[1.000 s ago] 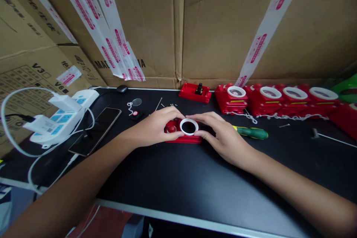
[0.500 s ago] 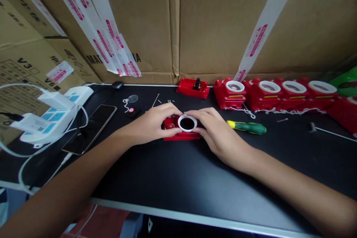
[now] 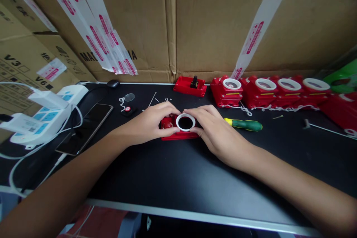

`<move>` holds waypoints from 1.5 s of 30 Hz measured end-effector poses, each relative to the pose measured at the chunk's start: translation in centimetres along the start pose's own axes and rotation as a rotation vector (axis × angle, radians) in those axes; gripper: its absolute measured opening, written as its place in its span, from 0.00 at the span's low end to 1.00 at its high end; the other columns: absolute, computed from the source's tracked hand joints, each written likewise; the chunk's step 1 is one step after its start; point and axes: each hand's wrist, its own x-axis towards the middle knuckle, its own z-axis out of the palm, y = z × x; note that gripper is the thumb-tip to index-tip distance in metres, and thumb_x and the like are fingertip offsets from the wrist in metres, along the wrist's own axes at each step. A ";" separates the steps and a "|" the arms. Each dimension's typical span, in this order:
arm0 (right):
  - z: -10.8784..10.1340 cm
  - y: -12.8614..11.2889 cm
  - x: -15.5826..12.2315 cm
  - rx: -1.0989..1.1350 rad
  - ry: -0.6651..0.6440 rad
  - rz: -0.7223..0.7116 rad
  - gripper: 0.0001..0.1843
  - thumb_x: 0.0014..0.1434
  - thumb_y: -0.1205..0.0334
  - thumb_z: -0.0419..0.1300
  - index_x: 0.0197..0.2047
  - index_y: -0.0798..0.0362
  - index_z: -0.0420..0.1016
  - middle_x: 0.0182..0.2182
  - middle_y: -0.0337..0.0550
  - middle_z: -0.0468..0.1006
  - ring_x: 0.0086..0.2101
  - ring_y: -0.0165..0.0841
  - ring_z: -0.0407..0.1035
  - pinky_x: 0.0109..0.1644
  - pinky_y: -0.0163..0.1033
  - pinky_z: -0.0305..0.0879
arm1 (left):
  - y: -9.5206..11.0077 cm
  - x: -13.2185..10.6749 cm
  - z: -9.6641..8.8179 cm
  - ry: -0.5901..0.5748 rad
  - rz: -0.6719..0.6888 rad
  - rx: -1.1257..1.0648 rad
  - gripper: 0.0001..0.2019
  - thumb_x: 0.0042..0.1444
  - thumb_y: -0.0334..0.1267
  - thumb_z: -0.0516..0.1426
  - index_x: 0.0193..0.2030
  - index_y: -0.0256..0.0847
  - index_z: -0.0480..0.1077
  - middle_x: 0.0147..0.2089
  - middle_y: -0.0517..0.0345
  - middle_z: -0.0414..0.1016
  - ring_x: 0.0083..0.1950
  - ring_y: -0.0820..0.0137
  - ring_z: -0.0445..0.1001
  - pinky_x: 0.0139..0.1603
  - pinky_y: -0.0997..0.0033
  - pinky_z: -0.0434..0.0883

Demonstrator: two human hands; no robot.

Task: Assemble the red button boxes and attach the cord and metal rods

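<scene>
A red box-shaped housing point(image 3: 180, 135) lies on the black table in front of me, with a white ring point(image 3: 177, 121) around a dark round opening on its top. My left hand point(image 3: 152, 122) is closed around the ring's left side, thumb at the near edge and fingers at the far edge. From the other side, my right hand point(image 3: 219, 128) pinches the same ring between thumb and fingers. To the left of the ring a round red knob point(image 3: 167, 123) shows on the housing. My fingers hide part of the housing's far side.
Behind stands a red cover point(image 3: 185, 86) with a black part in it. Several finished-looking red units point(image 3: 227, 95) line the back right. A green-yellow screwdriver point(image 3: 245, 124), small screws point(image 3: 166, 100), a phone point(image 3: 85, 128), a power strip point(image 3: 67, 96) and a clear disc point(image 3: 129, 97) lie around.
The whole view has shifted slightly, so things appear a little further left. Both hands keep their hold on the white ring, with hardly any visible movement.
</scene>
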 end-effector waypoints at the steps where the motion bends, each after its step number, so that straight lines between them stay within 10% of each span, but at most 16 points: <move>1: -0.1 -0.1 0.0 -0.008 -0.002 0.000 0.21 0.75 0.67 0.54 0.69 0.57 0.66 0.58 0.60 0.78 0.59 0.50 0.68 0.60 0.62 0.74 | 0.0 0.0 0.0 -0.003 0.001 0.004 0.16 0.66 0.43 0.64 0.57 0.42 0.75 0.57 0.49 0.77 0.57 0.61 0.78 0.57 0.61 0.76; 31: -0.5 -0.9 0.0 -0.050 0.036 0.100 0.21 0.68 0.52 0.67 0.58 0.53 0.73 0.51 0.54 0.81 0.51 0.49 0.72 0.52 0.56 0.74 | 0.3 0.1 0.5 -0.026 0.013 0.046 0.24 0.59 0.47 0.70 0.59 0.43 0.73 0.58 0.50 0.76 0.58 0.60 0.76 0.60 0.60 0.73; 45: -0.4 -0.1 0.2 0.041 0.063 0.008 0.22 0.64 0.65 0.65 0.60 0.54 0.71 0.52 0.52 0.79 0.49 0.45 0.72 0.55 0.52 0.72 | 0.4 0.3 0.7 0.007 -0.022 0.044 0.25 0.58 0.50 0.71 0.58 0.42 0.74 0.56 0.52 0.77 0.57 0.62 0.76 0.59 0.62 0.72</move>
